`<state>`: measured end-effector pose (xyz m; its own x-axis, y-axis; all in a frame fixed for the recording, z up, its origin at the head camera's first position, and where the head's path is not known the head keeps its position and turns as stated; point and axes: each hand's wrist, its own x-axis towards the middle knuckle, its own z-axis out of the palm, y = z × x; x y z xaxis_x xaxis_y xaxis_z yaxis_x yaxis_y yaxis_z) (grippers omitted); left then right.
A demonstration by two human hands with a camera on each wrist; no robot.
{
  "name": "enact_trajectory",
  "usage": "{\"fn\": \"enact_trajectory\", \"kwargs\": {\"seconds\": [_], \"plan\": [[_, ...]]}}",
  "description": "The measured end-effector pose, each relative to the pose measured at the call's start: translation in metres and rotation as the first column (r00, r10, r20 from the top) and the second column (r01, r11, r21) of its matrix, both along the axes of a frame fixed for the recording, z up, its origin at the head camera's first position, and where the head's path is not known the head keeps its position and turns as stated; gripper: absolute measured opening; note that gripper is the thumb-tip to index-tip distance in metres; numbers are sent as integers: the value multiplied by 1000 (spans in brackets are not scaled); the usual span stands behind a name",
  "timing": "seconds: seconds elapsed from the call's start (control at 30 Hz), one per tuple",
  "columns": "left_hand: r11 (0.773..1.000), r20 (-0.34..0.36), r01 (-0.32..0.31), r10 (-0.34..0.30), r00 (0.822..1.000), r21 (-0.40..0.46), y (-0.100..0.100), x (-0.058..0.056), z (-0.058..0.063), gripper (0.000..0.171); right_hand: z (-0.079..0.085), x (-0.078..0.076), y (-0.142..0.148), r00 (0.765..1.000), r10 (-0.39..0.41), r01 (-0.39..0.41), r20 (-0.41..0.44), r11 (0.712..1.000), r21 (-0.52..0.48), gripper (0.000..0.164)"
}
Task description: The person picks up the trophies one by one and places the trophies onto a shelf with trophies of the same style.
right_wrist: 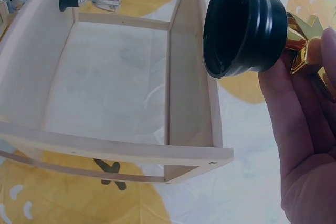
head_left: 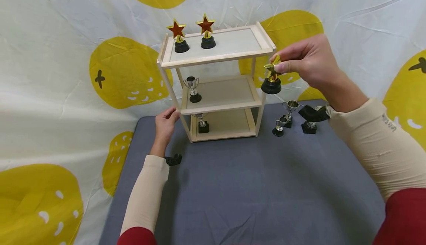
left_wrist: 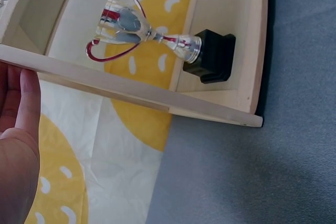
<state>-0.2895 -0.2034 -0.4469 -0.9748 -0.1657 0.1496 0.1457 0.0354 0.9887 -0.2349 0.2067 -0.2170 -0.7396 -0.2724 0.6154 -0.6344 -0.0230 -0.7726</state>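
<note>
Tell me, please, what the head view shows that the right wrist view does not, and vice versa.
Only the head view shows the left hand, two star trophies on the top tier and silver cups right of the rack. Only the right wrist view shows the hollow underside of the held trophy. Both show the right hand gripping that trophy and a round-based silver cup on the middle tier.

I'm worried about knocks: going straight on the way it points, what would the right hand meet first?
Probably the upper right end of the wooden shelf, with the held star trophy leading; depth is unclear, so the right hand might instead pass in front.
</note>
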Motion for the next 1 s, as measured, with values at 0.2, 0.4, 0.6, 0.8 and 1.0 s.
{"fn": "enact_trajectory", "kwargs": {"seconds": [0.2,0.4,0.6,0.8,1.0], "plan": [[1000,-3,-2,2,1000,-3,0,1,0,35,6,-4,-3,999,34,-34,1,999,0,14],[1000,-8,0,0,1000,7,0,0,0,36,13,-9,-7,1000,25,-25,-4,1000,19,14],[1000,-12,2,-2,1000,4,-1,-1,-2,34,19,-12,-10,1000,25,-24,-10,999,25,13],[1000,-17,-1,1,1000,6,-1,-3,-4,35,26,-15,-15,1000,15,-15,7,1000,21,12],[999,-8,19,-18,1000,36,-1,-3,-3,37,32,-21,-18,999,35,-35,1,999,7,12]]}}
